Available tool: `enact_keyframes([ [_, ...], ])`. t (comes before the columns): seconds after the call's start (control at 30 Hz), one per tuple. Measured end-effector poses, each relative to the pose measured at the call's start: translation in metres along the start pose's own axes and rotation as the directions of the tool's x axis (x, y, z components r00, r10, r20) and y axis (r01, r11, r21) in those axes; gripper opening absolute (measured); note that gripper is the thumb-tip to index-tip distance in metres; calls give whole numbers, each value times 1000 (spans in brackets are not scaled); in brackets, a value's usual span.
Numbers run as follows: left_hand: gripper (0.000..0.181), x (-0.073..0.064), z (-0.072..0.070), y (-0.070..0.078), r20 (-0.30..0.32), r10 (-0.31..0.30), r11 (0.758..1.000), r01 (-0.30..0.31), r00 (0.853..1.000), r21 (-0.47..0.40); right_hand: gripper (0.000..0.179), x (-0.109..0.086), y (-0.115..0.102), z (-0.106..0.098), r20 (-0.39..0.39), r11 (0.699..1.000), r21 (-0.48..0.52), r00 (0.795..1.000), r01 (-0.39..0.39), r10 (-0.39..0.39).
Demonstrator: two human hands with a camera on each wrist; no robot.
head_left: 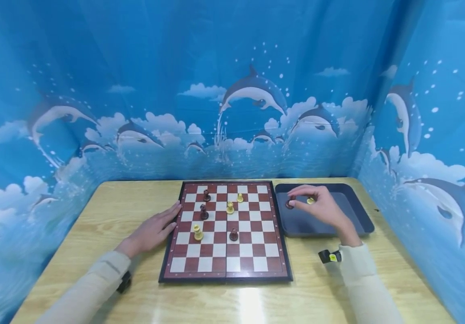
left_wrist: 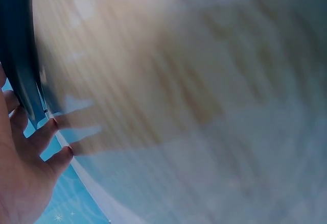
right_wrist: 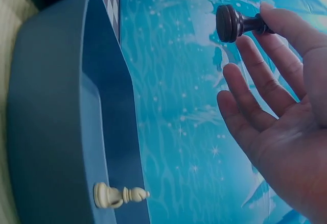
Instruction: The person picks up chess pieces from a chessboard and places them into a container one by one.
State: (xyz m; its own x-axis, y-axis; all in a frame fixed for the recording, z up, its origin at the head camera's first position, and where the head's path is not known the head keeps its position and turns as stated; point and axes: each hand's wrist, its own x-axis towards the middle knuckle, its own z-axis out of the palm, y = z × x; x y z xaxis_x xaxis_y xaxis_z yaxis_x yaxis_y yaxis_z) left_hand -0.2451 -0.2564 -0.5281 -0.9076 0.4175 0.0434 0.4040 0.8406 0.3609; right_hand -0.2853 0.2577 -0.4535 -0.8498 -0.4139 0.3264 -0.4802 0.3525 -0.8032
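Note:
My right hand is over the left part of a dark grey tray. Between thumb and fingertips it pinches a dark brown chess piece, base showing and top hidden by the fingers. In the right wrist view the piece is clear of the tray wall. A cream bishop stands inside the tray. My left hand lies by the left edge of the chessboard, fingers extended and touching its rim. On the board stand dark pieces, such as one near the front, and cream ones, including a rook.
The wooden table carries the board in the middle, with the tray close against its right side. Blue dolphin-printed curtains hang behind and beside the table. More pieces stand on the board's far half, such as a cream pawn.

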Motion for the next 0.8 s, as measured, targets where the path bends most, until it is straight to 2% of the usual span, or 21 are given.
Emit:
enact_keyframes([
  [0.27,59,0,1,0,-13,3,1000,-3,1000,-1,18,-4,10,-20,-67,998,-43,996,-54,51],
  [0.53,60,0,0,1,-2,-16,1000,16,1000,-1,23,-12,18,-38,-169,977,-165,980,-133,105],
  [0.67,60,1,0,0,-1,-13,1000,13,1000,12,25,-15,25,-45,-191,974,-148,972,-169,139],
  [0.8,60,1,0,1,6,-19,1000,19,1000,15,25,-17,31,-51,-196,976,-139,971,-165,137],
])
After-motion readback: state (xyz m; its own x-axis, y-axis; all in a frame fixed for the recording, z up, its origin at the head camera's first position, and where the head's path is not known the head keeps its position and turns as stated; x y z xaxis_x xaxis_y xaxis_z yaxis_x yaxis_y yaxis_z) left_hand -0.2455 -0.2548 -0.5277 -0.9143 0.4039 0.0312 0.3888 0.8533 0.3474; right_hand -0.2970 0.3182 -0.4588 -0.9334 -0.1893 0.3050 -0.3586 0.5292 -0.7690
